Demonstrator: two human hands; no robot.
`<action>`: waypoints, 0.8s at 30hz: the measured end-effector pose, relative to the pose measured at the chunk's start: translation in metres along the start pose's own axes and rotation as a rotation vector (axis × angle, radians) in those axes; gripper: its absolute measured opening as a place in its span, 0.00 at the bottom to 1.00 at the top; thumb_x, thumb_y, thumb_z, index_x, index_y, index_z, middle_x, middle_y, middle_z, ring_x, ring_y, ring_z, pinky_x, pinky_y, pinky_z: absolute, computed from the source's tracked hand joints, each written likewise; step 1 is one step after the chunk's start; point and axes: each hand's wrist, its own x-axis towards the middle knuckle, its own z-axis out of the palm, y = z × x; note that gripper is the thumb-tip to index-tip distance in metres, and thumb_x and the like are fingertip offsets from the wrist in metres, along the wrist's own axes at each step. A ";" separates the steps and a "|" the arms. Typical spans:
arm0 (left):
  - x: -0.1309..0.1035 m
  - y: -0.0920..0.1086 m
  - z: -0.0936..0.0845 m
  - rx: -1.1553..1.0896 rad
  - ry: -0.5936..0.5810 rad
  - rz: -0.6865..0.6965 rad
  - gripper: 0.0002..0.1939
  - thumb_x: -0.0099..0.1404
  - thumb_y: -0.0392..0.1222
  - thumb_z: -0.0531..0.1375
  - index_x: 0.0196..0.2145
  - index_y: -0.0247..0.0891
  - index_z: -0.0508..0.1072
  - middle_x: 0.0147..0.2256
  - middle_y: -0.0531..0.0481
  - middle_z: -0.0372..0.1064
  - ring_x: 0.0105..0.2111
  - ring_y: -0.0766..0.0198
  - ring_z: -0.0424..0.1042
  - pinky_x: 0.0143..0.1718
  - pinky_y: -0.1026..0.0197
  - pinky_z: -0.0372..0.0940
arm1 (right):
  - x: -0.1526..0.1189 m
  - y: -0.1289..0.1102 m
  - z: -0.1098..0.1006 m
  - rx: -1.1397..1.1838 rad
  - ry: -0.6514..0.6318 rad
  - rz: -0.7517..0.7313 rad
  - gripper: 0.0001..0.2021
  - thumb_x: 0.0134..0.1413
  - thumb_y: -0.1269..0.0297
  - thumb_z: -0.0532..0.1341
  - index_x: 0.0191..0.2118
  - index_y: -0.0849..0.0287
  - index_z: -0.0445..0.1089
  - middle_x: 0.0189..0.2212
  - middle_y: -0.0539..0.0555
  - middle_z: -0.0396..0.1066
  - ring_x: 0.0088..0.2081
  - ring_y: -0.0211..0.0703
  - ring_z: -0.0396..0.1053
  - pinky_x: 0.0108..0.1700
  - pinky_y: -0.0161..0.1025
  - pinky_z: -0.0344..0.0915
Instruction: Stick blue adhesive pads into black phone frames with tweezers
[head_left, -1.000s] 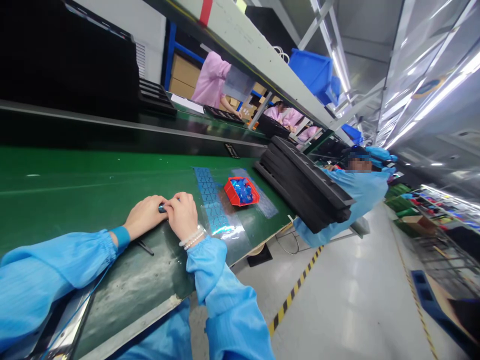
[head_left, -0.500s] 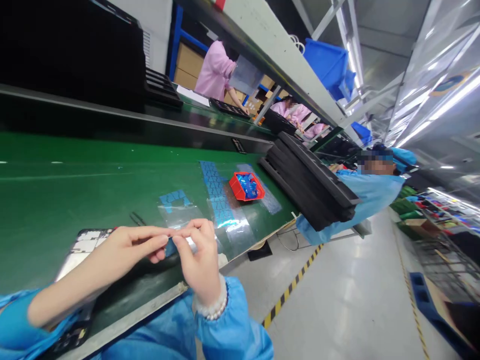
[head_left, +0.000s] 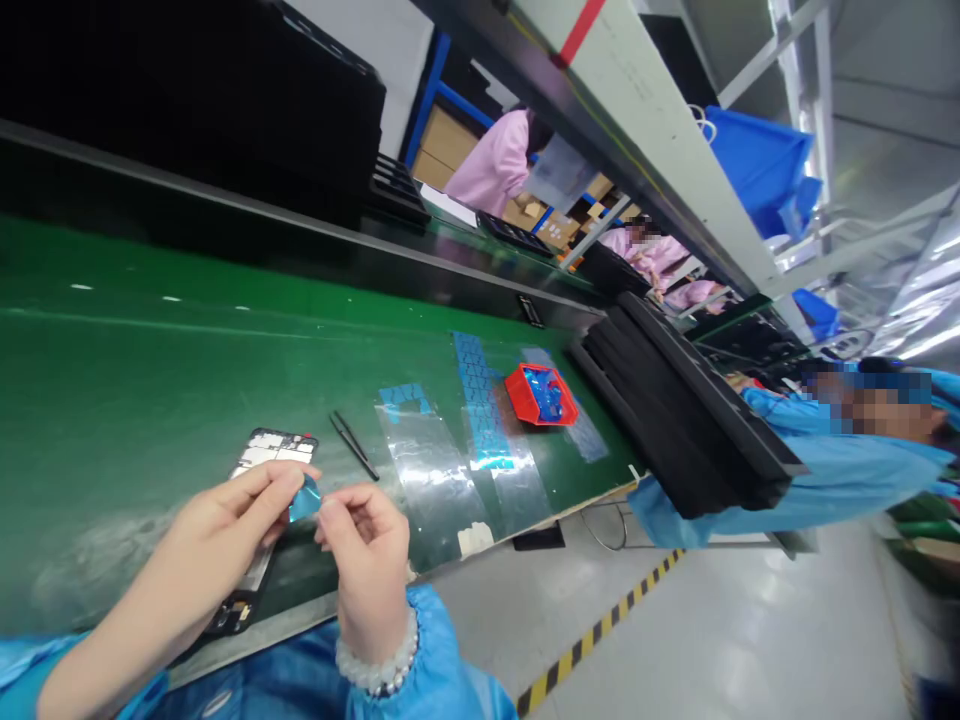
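Since the last frame both hands have shifted left across the bench, from beside the opened device (head_left: 279,447) to over it, and the blue film (head_left: 301,502) between them now shows clearly. I see the left hand (head_left: 240,515) pinching that film between thumb and fingers. The right hand (head_left: 369,540) has its thumb and fingertips at the film's right edge; I can't tell whether they grip it or only touch it.

My left hand and wrist cover the device's middle: its white-patched far end shows beyond the fingers, its dark near end below the wrist. I can't make out whether skin touches it. The left forearm is cut off at the lower left, and the right hand's remaining fingers are curled and partly hidden.

The bench's near edge (head_left: 480,545) runs close on my body's side of the hands, so room there is tight. Bare green bench (head_left: 165,370) lies open beyond and left of the left hand. Just beyond the right hand lie the tweezers (head_left: 354,446), then, to the right, a clear sheet (head_left: 431,470) with blue pieces at its far end. Farther right, a red bin (head_left: 526,402) holds crumpled blue bits I can't separate, and stacked black trays (head_left: 675,400) close off that side.
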 end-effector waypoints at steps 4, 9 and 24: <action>-0.008 0.000 -0.001 0.120 0.218 0.071 0.26 0.52 0.68 0.55 0.30 0.43 0.75 0.21 0.54 0.69 0.21 0.62 0.64 0.21 0.63 0.60 | -0.006 0.005 0.012 0.048 -0.006 0.058 0.10 0.45 0.59 0.66 0.31 0.60 0.73 0.22 0.49 0.68 0.25 0.36 0.63 0.31 0.35 0.63; -0.014 -0.008 0.004 0.106 0.339 0.102 0.26 0.56 0.67 0.53 0.32 0.44 0.76 0.26 0.52 0.73 0.25 0.60 0.69 0.24 0.63 0.63 | -0.010 0.016 0.024 0.082 0.003 0.045 0.08 0.44 0.61 0.66 0.28 0.59 0.71 0.23 0.48 0.66 0.24 0.35 0.62 0.29 0.35 0.62; -0.017 -0.033 0.002 -0.028 0.335 0.160 0.15 0.60 0.61 0.56 0.31 0.52 0.74 0.43 0.54 0.73 0.45 0.55 0.73 0.50 0.58 0.69 | -0.008 0.021 0.027 0.132 -0.044 0.047 0.05 0.47 0.64 0.63 0.28 0.59 0.69 0.23 0.47 0.64 0.23 0.33 0.58 0.28 0.33 0.58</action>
